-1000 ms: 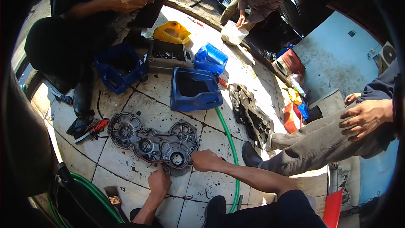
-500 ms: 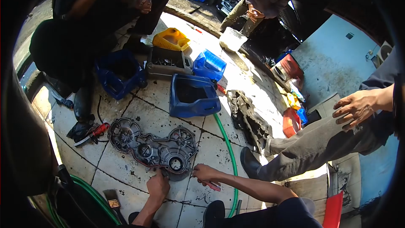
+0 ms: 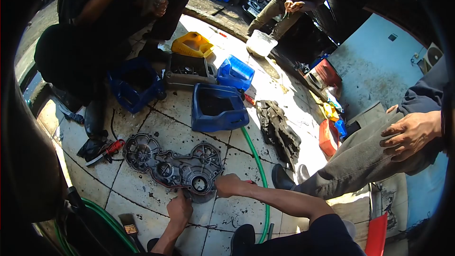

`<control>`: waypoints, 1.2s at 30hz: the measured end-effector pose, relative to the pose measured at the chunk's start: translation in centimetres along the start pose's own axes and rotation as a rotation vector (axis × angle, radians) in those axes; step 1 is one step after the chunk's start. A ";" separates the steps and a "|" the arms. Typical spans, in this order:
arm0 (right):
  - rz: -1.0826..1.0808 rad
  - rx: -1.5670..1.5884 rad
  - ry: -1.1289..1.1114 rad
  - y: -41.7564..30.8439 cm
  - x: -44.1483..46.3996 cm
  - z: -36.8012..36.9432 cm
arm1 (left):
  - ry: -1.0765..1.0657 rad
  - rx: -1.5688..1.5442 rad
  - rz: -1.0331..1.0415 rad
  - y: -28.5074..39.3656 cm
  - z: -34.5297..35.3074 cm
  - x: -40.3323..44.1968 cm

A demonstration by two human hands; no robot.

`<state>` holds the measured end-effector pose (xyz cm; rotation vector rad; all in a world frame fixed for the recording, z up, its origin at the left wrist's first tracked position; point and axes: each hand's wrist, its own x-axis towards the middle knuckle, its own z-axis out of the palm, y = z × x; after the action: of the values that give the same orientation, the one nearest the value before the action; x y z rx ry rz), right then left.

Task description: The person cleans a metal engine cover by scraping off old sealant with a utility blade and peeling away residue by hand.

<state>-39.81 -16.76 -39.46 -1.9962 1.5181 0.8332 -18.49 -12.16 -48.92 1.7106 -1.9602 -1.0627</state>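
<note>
The metal cover (image 3: pixel 184 162) lay on the tiled floor (image 3: pixel 239 211), just in front of the person's two hands, its ribbed, hollowed face upward and a blue cut-open jug (image 3: pixel 221 122) beyond it. The left hand (image 3: pixel 179 208) was at the near rim with its fingers curled narrowly; whether that grip pinched the edge or only pressed against it, I could not tell. The right hand (image 3: pixel 230 186), beside the round opening, was closed around a slim tool (image 3: pixel 250 182) with a red part showing behind the fist. The cover looked like cast metal, so it was probably stiff and moderately heavy for its thin walls, and unlikely to bend. Dark, shiny patches suggested an oily film that could make it slippery, and the narrow flange might chip or scratch if knocked on the tile. The outer rim at its two far lobes seemed the surest hold, one hand at each end, since the long, uneven shape would probably tip if lifted from one side.
</note>
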 end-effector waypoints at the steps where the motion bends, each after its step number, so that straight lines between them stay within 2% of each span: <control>1: 0.016 0.005 0.006 -0.3 0.0 0.0 | 0.001 -0.004 0.008 0.0 0.0 0.0; 12: 0.157 -0.051 -0.021 -1.7 0.6 2.0 | -0.009 0.002 0.017 -0.3 0.1 0.1; 14: 0.113 0.038 0.085 -0.9 0.5 2.8 | -0.017 0.004 0.006 -0.2 -0.1 0.1; 24: 0.154 0.285 0.044 0.0 0.0 2.6 | -0.024 -0.010 0.013 -0.1 -0.1 0.1; 29: 0.241 0.510 0.139 1.1 1.1 5.7 | -0.026 -0.004 0.011 0.0 -0.1 0.1; 32: 0.325 0.692 0.040 0.8 0.6 5.2 | -0.017 0.014 0.020 -0.5 0.5 0.1; 36: 0.381 0.836 0.029 -0.3 -0.7 4.6 | -0.026 0.025 0.004 -0.6 0.5 0.1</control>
<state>-40.46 -13.01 -42.18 -1.1321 1.8773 0.2081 -18.47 -12.10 -49.68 1.7137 -2.0000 -1.0690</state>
